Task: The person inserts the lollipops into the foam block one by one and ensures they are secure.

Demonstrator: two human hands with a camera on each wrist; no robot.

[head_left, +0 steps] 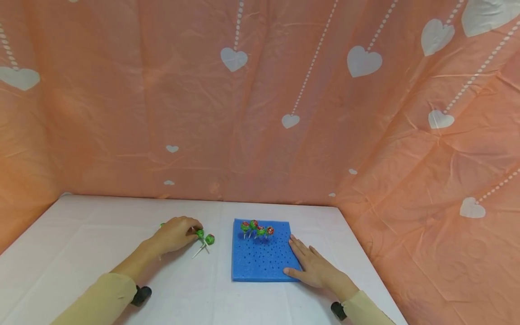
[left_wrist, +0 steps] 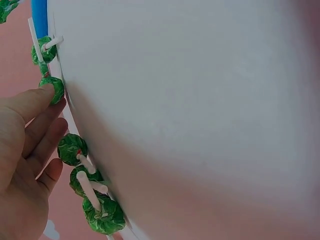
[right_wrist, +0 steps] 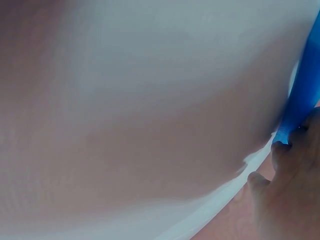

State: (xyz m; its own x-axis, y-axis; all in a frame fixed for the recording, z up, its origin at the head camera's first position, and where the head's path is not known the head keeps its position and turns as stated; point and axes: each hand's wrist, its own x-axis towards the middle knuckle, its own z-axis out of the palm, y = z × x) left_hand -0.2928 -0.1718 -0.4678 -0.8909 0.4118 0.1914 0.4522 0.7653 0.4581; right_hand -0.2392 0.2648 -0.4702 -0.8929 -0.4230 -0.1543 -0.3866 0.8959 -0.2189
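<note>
Green lollipop (left_wrist: 57, 90), partly thumb-covered, sits pinched in the left hand (head_left: 175, 233).

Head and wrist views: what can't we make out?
Head: most of a green lollipop behind the left hand; the hand covers it.
Head: lower ends of the standing lollipops, hidden in the foam.
Left wrist: rest of the corner lollipop, cut off by the frame edge.
Right wrist: whole right hand, cut off by the right edge.
</note>
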